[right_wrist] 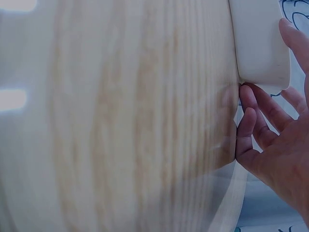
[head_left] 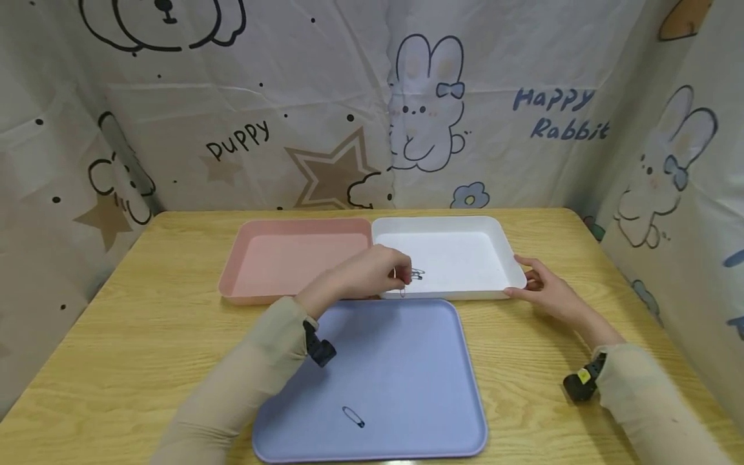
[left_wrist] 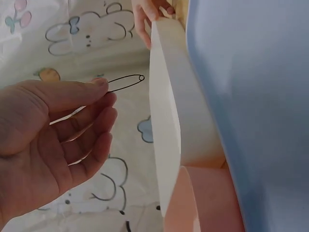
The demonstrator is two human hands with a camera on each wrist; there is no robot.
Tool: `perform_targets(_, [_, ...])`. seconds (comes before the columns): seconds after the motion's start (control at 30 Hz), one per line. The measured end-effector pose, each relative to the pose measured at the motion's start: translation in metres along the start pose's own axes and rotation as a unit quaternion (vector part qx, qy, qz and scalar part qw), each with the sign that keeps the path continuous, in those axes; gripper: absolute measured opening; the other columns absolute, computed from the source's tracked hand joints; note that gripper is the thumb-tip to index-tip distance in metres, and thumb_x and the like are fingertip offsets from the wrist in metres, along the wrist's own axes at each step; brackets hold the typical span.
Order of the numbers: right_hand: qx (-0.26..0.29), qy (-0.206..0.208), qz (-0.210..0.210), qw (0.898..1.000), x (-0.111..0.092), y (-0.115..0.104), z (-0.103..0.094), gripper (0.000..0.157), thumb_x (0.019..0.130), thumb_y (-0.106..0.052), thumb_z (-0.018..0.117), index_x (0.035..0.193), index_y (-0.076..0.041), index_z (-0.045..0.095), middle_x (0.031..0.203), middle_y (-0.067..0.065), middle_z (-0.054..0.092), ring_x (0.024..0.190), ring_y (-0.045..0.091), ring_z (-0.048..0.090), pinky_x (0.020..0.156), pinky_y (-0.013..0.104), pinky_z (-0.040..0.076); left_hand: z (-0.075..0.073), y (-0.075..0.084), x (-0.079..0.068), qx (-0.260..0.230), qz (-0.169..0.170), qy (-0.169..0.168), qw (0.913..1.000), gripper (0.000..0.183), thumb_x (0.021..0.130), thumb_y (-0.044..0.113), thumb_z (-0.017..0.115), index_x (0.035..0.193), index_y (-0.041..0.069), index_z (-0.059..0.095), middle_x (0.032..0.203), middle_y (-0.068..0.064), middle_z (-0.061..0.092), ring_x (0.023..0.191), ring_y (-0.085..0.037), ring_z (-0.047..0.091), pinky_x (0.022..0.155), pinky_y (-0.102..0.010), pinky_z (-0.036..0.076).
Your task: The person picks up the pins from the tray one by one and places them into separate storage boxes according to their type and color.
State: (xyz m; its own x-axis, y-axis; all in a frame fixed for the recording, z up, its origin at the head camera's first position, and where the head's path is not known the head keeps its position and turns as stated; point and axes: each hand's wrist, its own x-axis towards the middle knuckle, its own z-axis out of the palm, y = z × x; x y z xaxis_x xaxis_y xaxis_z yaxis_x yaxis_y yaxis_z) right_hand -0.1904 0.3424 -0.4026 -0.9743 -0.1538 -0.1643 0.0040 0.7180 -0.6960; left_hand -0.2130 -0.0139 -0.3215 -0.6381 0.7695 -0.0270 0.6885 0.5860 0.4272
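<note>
My left hand is above the left front part of the white tray. Its thumb and index finger pinch one end of a safety pin, and the coiled end sticks out past the fingertips. Close by in the white tray lie several safety pins, partly hidden by the hand. My right hand holds the white tray at its front right corner, thumb on the front and fingers round the side. Another safety pin lies on the blue tray, near its front.
A pink tray stands against the left side of the white one. The blue tray lies in front of both on the wooden table. Printed cloth hangs behind the table and at its sides.
</note>
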Motion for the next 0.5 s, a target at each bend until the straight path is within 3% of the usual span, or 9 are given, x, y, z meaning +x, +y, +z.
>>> perform_targets(0.5, [0.001,-0.003,0.007,1.000,0.000,0.001,0.000,0.088,0.082,-0.045,0.062,0.147,-0.017,0.010,0.129,0.025,0.040,0.109,0.034,0.044,0.082,0.040,0.038,0.005,-0.021,0.046,-0.012,-0.058,-0.022,0.9980,0.005,0.086,0.015,0.061,0.086,0.012,0.065,0.079,0.001,0.059,0.074,-0.013,0.050,0.066,-0.022,0.039])
